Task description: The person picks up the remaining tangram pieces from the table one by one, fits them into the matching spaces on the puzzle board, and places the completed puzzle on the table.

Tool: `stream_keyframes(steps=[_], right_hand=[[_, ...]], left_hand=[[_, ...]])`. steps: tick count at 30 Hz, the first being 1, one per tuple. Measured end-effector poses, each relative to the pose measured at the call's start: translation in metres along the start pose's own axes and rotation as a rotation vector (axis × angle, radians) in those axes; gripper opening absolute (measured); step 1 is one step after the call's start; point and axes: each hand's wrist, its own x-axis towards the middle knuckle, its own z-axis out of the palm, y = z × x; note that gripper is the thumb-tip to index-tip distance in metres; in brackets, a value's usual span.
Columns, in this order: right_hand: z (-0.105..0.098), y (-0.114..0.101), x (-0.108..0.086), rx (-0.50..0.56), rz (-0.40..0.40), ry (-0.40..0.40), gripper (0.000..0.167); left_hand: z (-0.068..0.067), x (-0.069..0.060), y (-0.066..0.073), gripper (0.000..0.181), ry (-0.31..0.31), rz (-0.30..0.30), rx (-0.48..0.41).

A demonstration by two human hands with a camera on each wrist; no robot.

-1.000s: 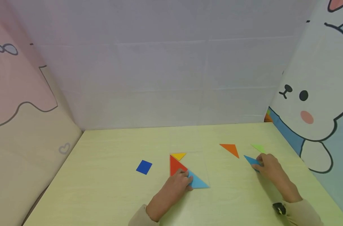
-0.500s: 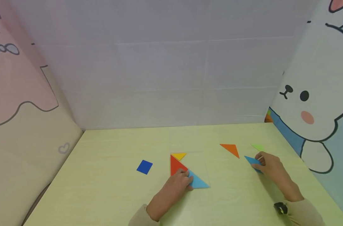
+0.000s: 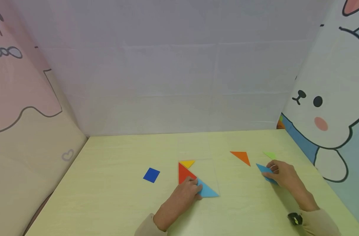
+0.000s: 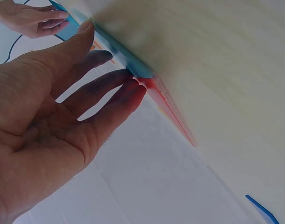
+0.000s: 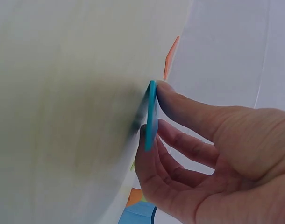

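Observation:
My left hand rests its fingertips on a red triangle and a light blue triangle, which lie edge to edge in a clear square tray. In the left wrist view its fingers are loosely extended. A small yellow triangle sits against the red one. Further right, my right hand pinches another light blue piece between thumb and fingers. The right wrist view shows this flat piece nearly edge-on; the fingers hide part of its outline.
A dark blue square lies left of the tray. An orange triangle and a light green piece, partly behind the right hand, lie at the back right. A pale wall closes off the table's far edge.
The light blue piece in my right hand has tilted slightly, and more of its lower edge shows under the fingers. My left hand keeps its place.

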Motion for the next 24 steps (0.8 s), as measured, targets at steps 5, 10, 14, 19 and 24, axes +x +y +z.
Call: stream_keyframes(steps=[5,10,14,19,24], right_hand=[[-0.0001,0.0003,-0.0010,0.003,-0.015,0.003,0.025],[0.0004,-0.0001,-0.0017,0.014,-0.023,-0.016,0.023],[0.0017,0.0003,-0.0007,0.025,-0.025,-0.021,0.024],[0.0037,-0.0020,0.0008,0.037,-0.027,-0.018,0.028],[0.0044,-0.0052,0.0025,0.053,-0.015,-0.035,0.033]], left_hand=[[0.0004,0.0004,0.0001,0.029,-0.001,0.000,-0.005],[0.0008,0.0006,0.0007,0.026,-0.013,-0.009,-0.016],[0.0012,0.0008,0.0006,0.026,-0.015,-0.016,-0.020],[0.0016,0.0012,0.0003,0.028,-0.017,-0.021,-0.023],[0.0023,0.0013,-0.0001,0.029,-0.017,-0.025,-0.026]])
